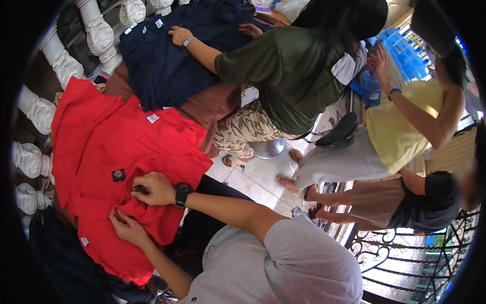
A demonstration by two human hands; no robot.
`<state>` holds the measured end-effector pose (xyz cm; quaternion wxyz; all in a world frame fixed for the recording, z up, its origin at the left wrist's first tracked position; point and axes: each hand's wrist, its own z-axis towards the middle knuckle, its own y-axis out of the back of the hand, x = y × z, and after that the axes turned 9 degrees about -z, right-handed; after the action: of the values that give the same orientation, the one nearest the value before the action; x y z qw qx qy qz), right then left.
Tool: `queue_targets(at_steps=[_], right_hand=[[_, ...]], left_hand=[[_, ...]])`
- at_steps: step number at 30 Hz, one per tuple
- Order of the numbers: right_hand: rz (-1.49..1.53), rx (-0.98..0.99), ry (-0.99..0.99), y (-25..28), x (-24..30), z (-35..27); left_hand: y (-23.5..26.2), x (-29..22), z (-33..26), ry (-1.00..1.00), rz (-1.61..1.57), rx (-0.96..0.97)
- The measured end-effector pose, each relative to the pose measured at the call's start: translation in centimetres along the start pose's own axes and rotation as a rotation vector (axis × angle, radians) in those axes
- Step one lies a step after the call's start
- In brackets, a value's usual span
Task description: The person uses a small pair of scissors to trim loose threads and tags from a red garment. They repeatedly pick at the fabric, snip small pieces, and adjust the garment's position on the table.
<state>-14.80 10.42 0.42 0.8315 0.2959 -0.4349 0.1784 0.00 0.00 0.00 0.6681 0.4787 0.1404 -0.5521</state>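
Note:
A red garment (101, 147) lies spread in loose folds in front of me, with a small dark label patch (118, 175) and white tags on it. My left hand (130, 229) rests low on the cloth, its thumb and fingers pinching a fold of it. Just beside it, my right hand (156, 188), with a black watch (183, 194) on the wrist, is closed round a small dark thing (140, 189) whose kind I cannot make out. The fingers of that hand touch the bunched red fabric.
Beyond the red cloth, a person in a dark green shirt (298, 76) handles navy garments (162, 55). White balusters (35, 109) line the left side. Two other people stand at the right, near blue water jugs (371, 88) and a black iron railing (405, 258).

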Motion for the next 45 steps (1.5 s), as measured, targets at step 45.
queue_targets(at_steps=[45], right_hand=[[0.129, 0.121, -0.073, -0.6, -0.3, 0.2]], left_hand=[[1.1, -2.8, 0.0, 0.047, -0.233, -0.025]])
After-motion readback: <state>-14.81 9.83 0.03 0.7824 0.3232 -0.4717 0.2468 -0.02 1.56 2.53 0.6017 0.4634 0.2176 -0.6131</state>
